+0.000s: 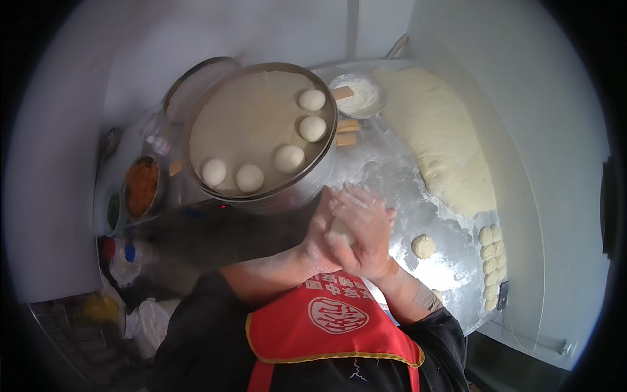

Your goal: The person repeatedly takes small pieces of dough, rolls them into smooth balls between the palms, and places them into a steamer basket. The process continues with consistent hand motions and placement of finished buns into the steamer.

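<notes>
A pale dough ball (342,230) is cupped between my floury palms. My left hand (317,237) holds it from the left, and my right hand (361,223) lies over it from the right, hiding much of it. Beyond my hands stands a large round metal steamer (294,193) lined with pale cloth (245,112). Several smooth dough balls (289,159) sit along its right and near rim. To the right of my hands, a rougher dough piece (423,246) rests on the floured metal table (392,171).
At the right lies a big dough mass (446,142), with rows of small dough pieces (490,264) and a phone (503,295) nearer. Behind are a flour bowl (357,95) and a round lid or tray (188,90). Bowls of orange-red (142,188) and green (113,210) contents stand left.
</notes>
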Motion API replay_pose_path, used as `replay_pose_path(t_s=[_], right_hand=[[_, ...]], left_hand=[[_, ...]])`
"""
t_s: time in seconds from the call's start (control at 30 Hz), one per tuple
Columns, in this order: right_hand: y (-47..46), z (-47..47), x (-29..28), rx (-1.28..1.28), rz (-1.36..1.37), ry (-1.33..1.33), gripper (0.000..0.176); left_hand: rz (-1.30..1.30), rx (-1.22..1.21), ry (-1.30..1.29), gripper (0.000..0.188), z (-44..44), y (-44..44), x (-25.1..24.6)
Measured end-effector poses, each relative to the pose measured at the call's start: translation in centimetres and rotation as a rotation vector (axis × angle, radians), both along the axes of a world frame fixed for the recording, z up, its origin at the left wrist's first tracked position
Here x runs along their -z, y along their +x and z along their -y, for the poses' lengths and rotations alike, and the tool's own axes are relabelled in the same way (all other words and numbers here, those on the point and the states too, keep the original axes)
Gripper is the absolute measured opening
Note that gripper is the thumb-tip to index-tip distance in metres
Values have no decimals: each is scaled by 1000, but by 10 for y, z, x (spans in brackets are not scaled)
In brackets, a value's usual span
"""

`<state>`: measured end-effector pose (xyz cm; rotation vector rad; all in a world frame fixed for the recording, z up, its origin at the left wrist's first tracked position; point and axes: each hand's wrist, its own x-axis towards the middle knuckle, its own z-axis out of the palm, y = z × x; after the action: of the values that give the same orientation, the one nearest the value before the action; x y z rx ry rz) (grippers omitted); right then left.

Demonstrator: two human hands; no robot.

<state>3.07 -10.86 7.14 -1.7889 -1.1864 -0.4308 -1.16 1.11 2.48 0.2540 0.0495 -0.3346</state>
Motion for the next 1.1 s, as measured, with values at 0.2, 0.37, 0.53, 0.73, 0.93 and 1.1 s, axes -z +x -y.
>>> replay_pose_path(t_s=[0.2,0.37,0.53,0.73,0.93,1.1], right_hand=[[-22,0,15,-110,38,108,47],[-5,11,7,71,-15,10,43],[-17,8,3,-30,-26,45,43],[-21,11,14,-44,26,88,50],[-7,13,7,41,-63,67,48],[-12,7,-9,-113,52,41,42]], left_hand=[[215,33,85,117,-19,8,-24],[-52,-34,-5,123,-6,5,-42],[235,42,122,119,-4,10,1],[174,16,19,124,-22,13,-30],[36,-14,25,126,-4,9,-24],[221,96,85,126,-4,13,-6]])
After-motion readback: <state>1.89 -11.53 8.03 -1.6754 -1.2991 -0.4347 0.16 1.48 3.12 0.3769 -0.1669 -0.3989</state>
